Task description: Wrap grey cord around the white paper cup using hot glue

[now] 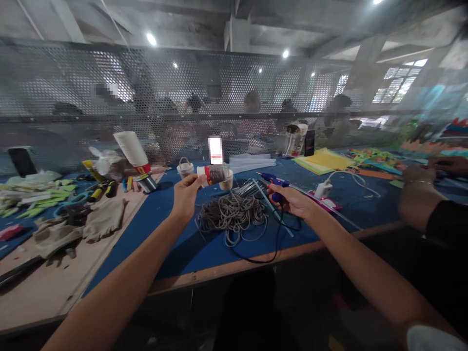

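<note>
Blue mat (190, 253); cup (215, 174) between left fingers (196, 181)

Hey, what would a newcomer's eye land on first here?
Centre frame, the left hand holds a paper cup sideways above the blue mat, while the right hand grips a blue glue gun. Between them lies a tangle of grey cord.
</note>
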{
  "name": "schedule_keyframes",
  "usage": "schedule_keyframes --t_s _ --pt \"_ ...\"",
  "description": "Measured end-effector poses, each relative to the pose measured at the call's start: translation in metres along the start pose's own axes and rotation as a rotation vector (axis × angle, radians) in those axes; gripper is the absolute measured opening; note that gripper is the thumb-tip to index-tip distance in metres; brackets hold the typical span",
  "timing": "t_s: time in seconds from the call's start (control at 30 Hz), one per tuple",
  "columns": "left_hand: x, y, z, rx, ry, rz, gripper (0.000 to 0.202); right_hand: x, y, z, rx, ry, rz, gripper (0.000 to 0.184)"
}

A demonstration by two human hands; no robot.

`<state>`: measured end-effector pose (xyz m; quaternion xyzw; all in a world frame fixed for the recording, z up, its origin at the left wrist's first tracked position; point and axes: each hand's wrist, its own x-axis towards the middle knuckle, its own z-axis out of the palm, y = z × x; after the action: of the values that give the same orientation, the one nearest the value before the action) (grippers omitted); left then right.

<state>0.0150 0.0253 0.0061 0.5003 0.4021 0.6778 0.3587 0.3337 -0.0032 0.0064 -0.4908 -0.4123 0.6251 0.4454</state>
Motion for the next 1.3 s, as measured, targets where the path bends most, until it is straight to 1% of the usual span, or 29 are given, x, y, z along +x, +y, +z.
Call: schedule_keyframes --t_s 0.17,0.27,0.4,0.5,0.63,0.7,0.83,1.0,1.17,1.3 --pt "0.000 -0.003 0.000 -0.023 -0.021 0.005 0.025 0.005 0.005 -0.009 -0.019 -0.083 0.022 0.030" --pt "-0.001 -0.003 0.001 -0.010 -0.015 0.001 0.024 0.009 0.006 -0.012 -0.044 -0.100 0.038 0.032" --pt "-0.002 -0.002 0.003 -0.004 -0.008 -0.010 0.023 0.005 0.004 -0.020 -0.179 -0.051 0.028 0.036" --pt "-0.002 0.000 0.004 -0.005 -0.016 -0.018 0.024 -0.002 0.002 -0.029 -0.267 -0.012 0.029 0.041" --pt "-0.003 0.000 0.005 -0.001 -0.023 -0.005 0.023 -0.006 0.002 -0.043 -0.388 0.013 0.053 0.049" --pt "-0.004 0.000 0.005 0.008 -0.027 -0.005 0.023 -0.004 0.003 -0.047 -0.433 0.004 0.071 0.052" --pt "-0.006 0.002 0.006 0.016 -0.028 -0.010 0.023 0.000 0.003 -0.049 -0.470 -0.025 0.069 0.055" --pt "-0.007 0.003 0.005 0.036 -0.020 -0.020 0.023 0.002 0.003 -0.049 -0.567 0.039 0.056 0.058" --pt "-0.007 0.002 0.005 0.065 -0.033 0.013 0.022 0.000 0.004 -0.053 -0.537 0.046 0.060 0.057" --pt "-0.008 0.003 0.006 0.077 -0.034 0.034 0.021 -0.002 0.003 -0.052 -0.559 0.068 0.099 0.058"
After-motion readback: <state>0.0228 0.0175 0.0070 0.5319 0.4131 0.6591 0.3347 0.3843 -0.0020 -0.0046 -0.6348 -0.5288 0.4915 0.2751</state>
